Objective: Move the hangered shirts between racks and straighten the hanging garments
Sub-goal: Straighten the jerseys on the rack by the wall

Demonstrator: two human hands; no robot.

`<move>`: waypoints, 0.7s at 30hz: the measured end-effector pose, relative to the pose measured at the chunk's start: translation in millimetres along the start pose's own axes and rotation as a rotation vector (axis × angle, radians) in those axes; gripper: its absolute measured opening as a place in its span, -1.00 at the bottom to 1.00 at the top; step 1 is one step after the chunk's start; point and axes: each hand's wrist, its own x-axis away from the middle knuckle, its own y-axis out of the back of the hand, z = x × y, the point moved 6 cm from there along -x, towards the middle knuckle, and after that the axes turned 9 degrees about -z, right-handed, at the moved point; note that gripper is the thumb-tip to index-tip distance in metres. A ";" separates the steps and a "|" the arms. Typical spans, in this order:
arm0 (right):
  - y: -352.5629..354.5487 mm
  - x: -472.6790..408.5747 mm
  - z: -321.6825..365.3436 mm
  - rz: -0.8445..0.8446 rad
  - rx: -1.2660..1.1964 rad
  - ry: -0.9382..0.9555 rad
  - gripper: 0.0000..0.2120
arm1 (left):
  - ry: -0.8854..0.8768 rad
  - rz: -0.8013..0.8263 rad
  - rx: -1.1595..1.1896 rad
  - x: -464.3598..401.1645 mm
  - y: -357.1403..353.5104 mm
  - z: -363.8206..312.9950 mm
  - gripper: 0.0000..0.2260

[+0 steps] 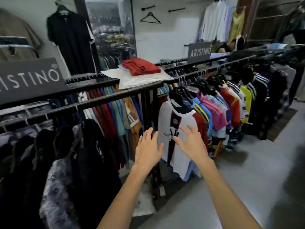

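while both hands reach forward with fingers spread and nothing held, the white jersey point(179, 138) hangs straight ahead at the near end of the right rack point(214, 67), its long axis vertical. the right hand point(191, 142) seems to touch its chest; the left hand point(148, 149) sits at its left edge.

White shirt point(179, 129), navy stripe; red folded garment point(141, 66).

- Two clothes racks meet end to end: left rack point(99, 100), right rack point(214, 68).
- Folded garments point(142, 66) lie on top at the join.
- A jersey point(178, 129) hangs first on the right rack.
- Both hands, left hand point(148, 151) and right hand point(191, 142), are before it.
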 end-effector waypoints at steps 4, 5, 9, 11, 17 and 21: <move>49.7 -4.8 -83.3 -0.053 0.036 -0.094 -0.42 | -0.063 0.091 0.063 -24.2 -46.8 -77.2 -0.48; 61.6 -6.5 -101.9 -0.066 0.038 -0.122 -0.42 | -0.071 0.112 0.074 -30.9 -58.5 -94.5 -0.48; 90.1 -19.9 -149.0 -0.099 0.066 -0.169 -0.42 | -0.052 0.132 0.125 -60.3 -89.2 -140.6 -0.47; 91.6 -28.8 -161.1 -0.097 0.069 -0.171 -0.43 | -0.020 0.121 0.162 -74.5 -97.4 -151.8 -0.48; 71.6 -76.4 -186.2 -0.048 0.044 -0.168 -0.47 | 0.152 0.116 0.382 -116.5 -123.8 -147.5 -0.51; 60.0 -128.2 -188.4 -0.063 0.024 -0.152 -0.48 | 0.300 0.030 0.522 -161.4 -148.0 -126.5 -0.54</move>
